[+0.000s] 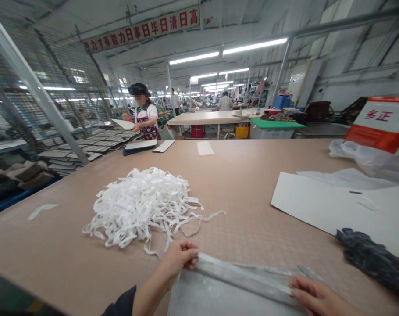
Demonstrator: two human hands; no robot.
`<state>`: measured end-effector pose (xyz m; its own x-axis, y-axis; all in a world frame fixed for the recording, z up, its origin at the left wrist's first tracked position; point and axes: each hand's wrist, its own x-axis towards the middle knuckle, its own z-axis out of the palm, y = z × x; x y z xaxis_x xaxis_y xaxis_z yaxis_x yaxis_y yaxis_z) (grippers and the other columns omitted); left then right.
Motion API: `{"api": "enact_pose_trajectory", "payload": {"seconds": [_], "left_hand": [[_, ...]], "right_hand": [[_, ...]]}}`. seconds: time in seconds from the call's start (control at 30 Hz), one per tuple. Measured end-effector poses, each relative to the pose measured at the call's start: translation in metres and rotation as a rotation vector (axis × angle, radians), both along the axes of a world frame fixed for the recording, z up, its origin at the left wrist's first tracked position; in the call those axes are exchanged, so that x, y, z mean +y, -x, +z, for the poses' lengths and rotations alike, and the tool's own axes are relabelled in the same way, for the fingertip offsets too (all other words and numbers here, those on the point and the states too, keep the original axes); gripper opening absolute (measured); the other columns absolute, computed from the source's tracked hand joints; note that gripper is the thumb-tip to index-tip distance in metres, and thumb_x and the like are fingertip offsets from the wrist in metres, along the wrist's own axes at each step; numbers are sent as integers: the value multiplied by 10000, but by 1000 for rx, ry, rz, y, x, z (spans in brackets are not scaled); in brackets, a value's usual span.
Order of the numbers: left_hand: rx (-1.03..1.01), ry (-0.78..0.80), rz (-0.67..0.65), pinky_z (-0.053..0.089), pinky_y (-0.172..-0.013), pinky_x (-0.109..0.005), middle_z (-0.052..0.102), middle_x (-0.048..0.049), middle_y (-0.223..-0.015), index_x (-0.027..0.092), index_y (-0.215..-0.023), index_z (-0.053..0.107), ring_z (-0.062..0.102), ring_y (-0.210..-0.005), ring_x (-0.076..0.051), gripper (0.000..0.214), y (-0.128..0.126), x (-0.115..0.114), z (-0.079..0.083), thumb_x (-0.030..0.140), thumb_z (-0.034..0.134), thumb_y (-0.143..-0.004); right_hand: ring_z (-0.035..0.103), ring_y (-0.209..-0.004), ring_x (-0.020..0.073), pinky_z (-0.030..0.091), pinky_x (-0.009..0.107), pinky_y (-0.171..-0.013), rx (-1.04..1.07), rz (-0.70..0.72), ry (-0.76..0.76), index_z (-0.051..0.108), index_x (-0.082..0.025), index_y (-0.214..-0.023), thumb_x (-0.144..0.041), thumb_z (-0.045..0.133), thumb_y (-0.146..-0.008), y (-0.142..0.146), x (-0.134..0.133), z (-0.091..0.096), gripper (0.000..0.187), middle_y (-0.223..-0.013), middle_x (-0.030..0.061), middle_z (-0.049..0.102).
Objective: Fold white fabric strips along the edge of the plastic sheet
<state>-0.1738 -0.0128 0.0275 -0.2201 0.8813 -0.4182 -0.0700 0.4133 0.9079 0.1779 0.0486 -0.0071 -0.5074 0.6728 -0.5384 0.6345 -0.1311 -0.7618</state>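
My left hand [180,256] pinches the left end of a folded edge of a grey sheet of material [219,292] lying at the near edge of the brown table [252,206]. My right hand [313,296] presses its fingers down on the right end of the same fold. Just beyond my left hand lies a loose heap of white strips [142,204], with a few strands trailing toward the sheet.
A large white card [321,204] and white paper lie to the right, with a dark cloth [373,259] near it and a clear plastic bag [360,156] and a red-and-white box [382,123] behind. A person [146,116] handles white panels at the table's far end.
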Motion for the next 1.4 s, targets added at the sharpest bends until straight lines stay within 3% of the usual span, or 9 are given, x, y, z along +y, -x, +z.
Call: {"api": "enact_pose_trajectory", "payload": {"seconds": [0.13, 0.27, 0.47, 1.03, 1.2, 1.3, 1.4], "left_hand": [[243, 31, -63, 324, -438, -225, 527, 43, -494, 167, -605, 533, 468, -438, -108, 235, 4, -16, -17, 356, 664, -558], [502, -18, -121, 338, -561, -236, 536, 34, -555, 170, -566, 551, 491, -582, -130, 96, 5, -27, -27, 238, 608, -603], [696, -68, -235, 349, -668, -261, 595, -1, -688, 188, -669, 598, 529, -714, -172, 104, 3, -27, -23, 213, 501, -697], [1306, 20, -458, 384, -636, -241, 595, -17, -807, 193, -868, 521, 574, -748, -157, 121, -17, -27, -14, 150, 418, -821], [1652, -176, -590, 418, -708, -327, 588, -41, -863, 193, -853, 554, 549, -804, -213, 193, -22, -32, -15, 69, 414, -807], [1747, -330, -708, 423, -739, -366, 590, -46, -867, 180, -851, 575, 535, -802, -223, 190, -23, -32, -17, 50, 454, -782], [1807, -389, -790, 437, -723, -364, 597, -76, -886, 145, -978, 577, 543, -805, -229, 283, -23, -32, -20, 17, 457, -756]], "right_hand": [[543, -602, 183, 407, 278, -571, -113, 60, -304, 470, -230, -660, -487, 402, -775, -2, 1, -9, 289, -634, 23, 577], [578, -750, 217, 403, 323, -697, -236, 62, -481, 523, -230, -713, -391, 376, -825, 0, -3, -15, 246, -767, 48, 629], [592, -759, 232, 387, 333, -698, -314, 37, -522, 544, -224, -735, -357, 380, -832, 6, -5, -8, 233, -789, 63, 647], [599, -735, 223, 360, 311, -641, -389, 46, -551, 527, -226, -699, -331, 396, -830, 9, -2, -2, 213, -757, 46, 654], [595, -719, 218, 344, 305, -619, -404, 54, -538, 517, -217, -701, -357, 386, -844, 10, -3, 3, 239, -758, 45, 649], [590, -710, 209, 335, 298, -609, -399, 58, -536, 514, -211, -702, -346, 388, -844, 9, -2, 7, 233, -749, 44, 645], [585, -709, 206, 325, 292, -598, -406, 58, -540, 522, -204, -704, -338, 402, -835, 10, -1, 11, 223, -747, 47, 647]]}}
